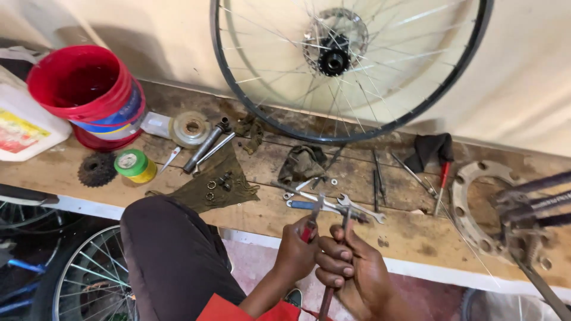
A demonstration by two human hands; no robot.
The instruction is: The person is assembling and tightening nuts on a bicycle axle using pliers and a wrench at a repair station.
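Note:
My left hand (296, 248) grips red-handled pliers (311, 221) whose jaws point up toward the bench. My right hand (351, 267) is closed around a thin dark metal rod (339, 249) that runs from below my fist up to the pliers' jaws. Both hands are held close together in front of the wooden bench (410, 235), just below several spanners (333, 203) lying on it. My knee in dark trousers (172, 249) is raised at the left.
A spoked bicycle wheel (351, 65) leans on the wall behind the bench. Stacked red buckets (89, 95), a sprocket (96, 169), green-yellow tape (134, 165), rags, screwdrivers and a metal ring (476, 208) lie on the bench. Another wheel (89, 279) stands below left.

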